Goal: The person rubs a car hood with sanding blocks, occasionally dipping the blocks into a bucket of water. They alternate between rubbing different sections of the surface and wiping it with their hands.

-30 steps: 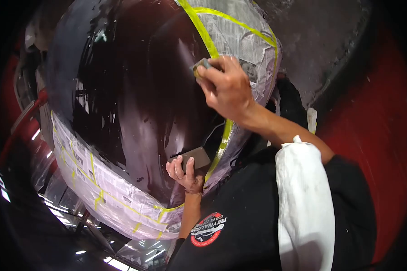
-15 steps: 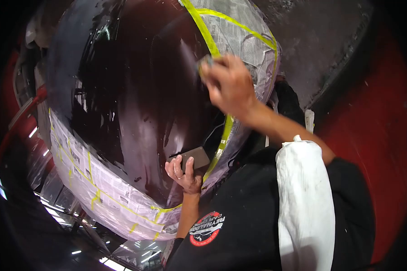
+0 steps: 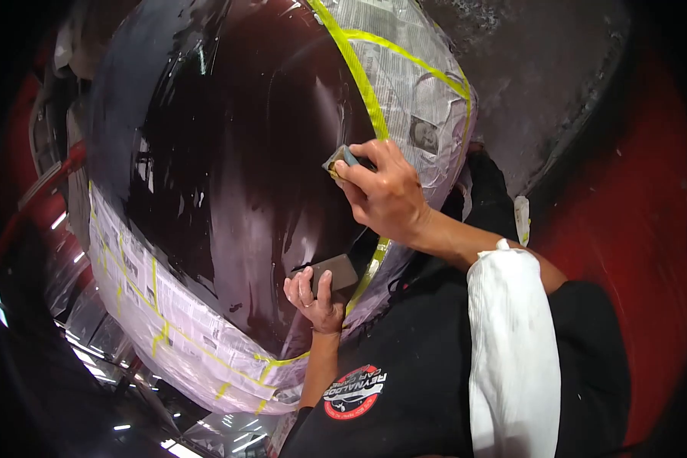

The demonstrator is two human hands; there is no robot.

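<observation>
Two hands held well apart, the left (image 3: 317, 308) clamped on a grey block (image 3: 339, 272) at lower centre, the right (image 3: 389, 189) pinching a small pad (image 3: 337, 161) above it, over a wet dark panel (image 3: 240, 130), with taped newspaper (image 3: 393, 84) at upper right.

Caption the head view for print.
Left hand on flat grey block, right hand pinching small greyish pad, over glossy dark panel.

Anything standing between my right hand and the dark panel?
Only the small folded pad pinched in the right hand. Nothing else visible blocks the way to the dark panel; the yellow tape lies flat along its edge, passing out of sight behind the hand.
</observation>
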